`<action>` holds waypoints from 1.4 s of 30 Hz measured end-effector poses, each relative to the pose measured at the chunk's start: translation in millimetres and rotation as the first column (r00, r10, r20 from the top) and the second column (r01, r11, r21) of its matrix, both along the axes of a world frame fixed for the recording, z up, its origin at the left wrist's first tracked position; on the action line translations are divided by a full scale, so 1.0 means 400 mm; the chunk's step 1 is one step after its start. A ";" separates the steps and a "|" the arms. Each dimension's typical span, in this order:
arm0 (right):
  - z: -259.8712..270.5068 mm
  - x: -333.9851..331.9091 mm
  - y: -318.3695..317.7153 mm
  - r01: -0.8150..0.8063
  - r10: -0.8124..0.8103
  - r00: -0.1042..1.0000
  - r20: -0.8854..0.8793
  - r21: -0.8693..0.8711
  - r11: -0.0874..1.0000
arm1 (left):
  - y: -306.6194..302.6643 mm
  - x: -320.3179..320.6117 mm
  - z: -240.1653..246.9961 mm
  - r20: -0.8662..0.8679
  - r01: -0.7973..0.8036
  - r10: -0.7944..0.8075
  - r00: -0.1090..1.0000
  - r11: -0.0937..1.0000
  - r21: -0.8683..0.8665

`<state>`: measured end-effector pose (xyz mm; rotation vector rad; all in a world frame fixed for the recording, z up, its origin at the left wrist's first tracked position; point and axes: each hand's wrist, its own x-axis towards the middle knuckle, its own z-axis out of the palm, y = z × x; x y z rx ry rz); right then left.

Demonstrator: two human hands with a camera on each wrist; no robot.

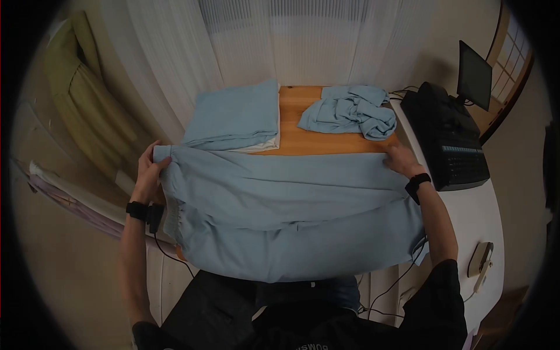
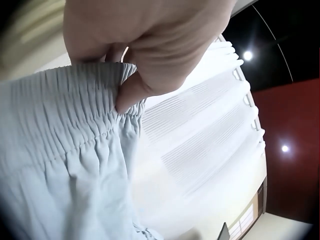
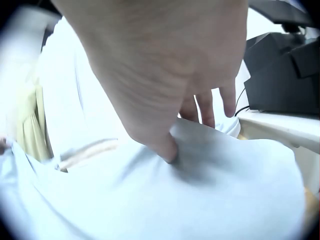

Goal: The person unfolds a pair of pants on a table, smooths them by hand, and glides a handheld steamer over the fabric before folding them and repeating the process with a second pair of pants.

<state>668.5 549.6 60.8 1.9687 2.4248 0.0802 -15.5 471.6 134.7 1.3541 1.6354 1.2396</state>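
Light blue elastic-waist pants (image 1: 280,204) lie spread sideways across the wooden table, their front part hanging over the near edge. My left hand (image 1: 150,166) pinches the gathered waistband (image 2: 75,100) at its far corner, thumb on the near face and fingers behind. At the other end, my right hand (image 1: 402,160) grips the far edge of the pants. In the right wrist view its thumb (image 3: 167,150) presses the cloth from the near side, with the fingers beyond the edge.
Behind the pants sit a folded light blue cloth stack (image 1: 236,114) and a crumpled light blue cloth (image 1: 356,111) on the wooden tabletop (image 1: 294,105). A black machine with keys (image 1: 446,134) and a screen (image 1: 475,76) stand at right. A green dress (image 1: 87,99) hangs at left.
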 end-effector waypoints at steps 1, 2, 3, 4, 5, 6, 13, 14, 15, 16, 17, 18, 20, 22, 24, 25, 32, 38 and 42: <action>0.049 0.002 -0.031 0.018 -0.011 0.992 -0.128 0.054 0.998 | -0.029 -0.002 0.024 -0.014 -0.029 0.030 0.999 0.997 0.077; 0.091 0.015 -0.063 0.018 -0.012 0.992 -0.127 0.044 0.999 | -0.053 -0.001 0.044 -0.022 -0.052 0.056 0.998 0.987 0.155; 0.135 0.037 -0.098 0.038 -0.013 0.946 -0.323 0.072 0.997 | -0.078 -0.025 0.050 -0.006 -0.023 0.025 1.000 0.981 0.195; 0.171 0.064 -0.131 0.069 -0.011 0.864 -0.503 0.096 0.993 | -0.103 -0.058 0.057 -0.047 -0.060 0.070 0.996 0.980 0.188; 0.196 0.095 -0.167 0.139 -0.037 0.838 -0.544 0.148 0.979 | -0.127 -0.095 0.060 -0.085 -0.094 0.110 0.990 0.979 0.181; 0.215 0.133 -0.202 0.215 -0.062 0.810 -0.583 0.198 0.956 | -0.147 -0.138 0.059 -0.064 -0.106 0.123 0.990 0.968 0.228; 0.419 0.234 -0.383 0.381 0.016 0.773 -0.634 0.484 0.788 | -0.190 -0.198 0.105 0.059 -0.227 0.241 0.969 0.766 0.601; 0.438 0.237 -0.392 0.389 0.009 0.775 -0.632 0.488 0.781 | -0.190 -0.198 0.114 0.085 -0.261 0.263 0.961 0.763 0.591; 0.455 0.237 -0.392 0.362 0.136 0.741 -0.658 0.561 0.744 | -0.187 -0.193 0.121 0.087 -0.254 0.253 0.964 0.764 0.592; 0.472 0.236 -0.399 0.341 0.262 0.696 -0.668 0.629 0.698 | -0.185 -0.186 0.131 0.100 -0.268 0.263 0.959 0.740 0.617; 0.495 0.233 -0.417 0.400 0.165 0.709 -0.685 0.584 0.706 | -0.181 -0.179 0.133 0.114 -0.281 0.274 0.955 0.715 0.640; 0.489 0.229 -0.408 0.406 0.162 0.710 -0.686 0.585 0.702 | -0.176 -0.177 0.123 0.113 -0.275 0.266 0.957 0.715 0.642; 0.489 0.198 -0.358 0.388 0.198 0.693 -0.694 0.589 0.709 | -0.159 -0.186 0.117 0.136 -0.307 0.291 0.947 0.698 0.647; 0.455 0.124 -0.291 0.349 0.085 0.719 -0.690 0.463 0.815 | -0.135 -0.202 0.116 0.120 -0.299 0.291 0.949 0.717 0.630; 0.359 0.086 -0.209 0.267 -0.002 0.784 -0.621 0.334 0.904 | -0.112 -0.206 0.090 0.110 -0.298 0.296 0.949 0.730 0.615; 0.270 0.095 -0.162 0.240 -0.046 0.856 -0.515 0.316 0.918 | -0.102 -0.199 0.061 0.037 -0.238 0.261 0.965 0.799 0.552; -0.196 0.080 0.020 0.198 -0.201 0.979 -0.043 0.452 0.870 | 0.093 -0.232 -0.179 -0.520 -0.145 0.283 0.806 0.946 0.290; -0.041 -0.117 -0.306 0.345 -0.357 0.922 -0.149 -0.101 0.933 | 0.160 -0.238 -0.250 -0.366 -0.217 0.336 0.868 0.919 0.329; -0.145 -0.041 -0.291 0.381 -0.387 0.922 -0.022 -0.130 0.915 | 0.200 -0.271 -0.311 -0.208 -0.225 0.281 0.937 0.940 0.256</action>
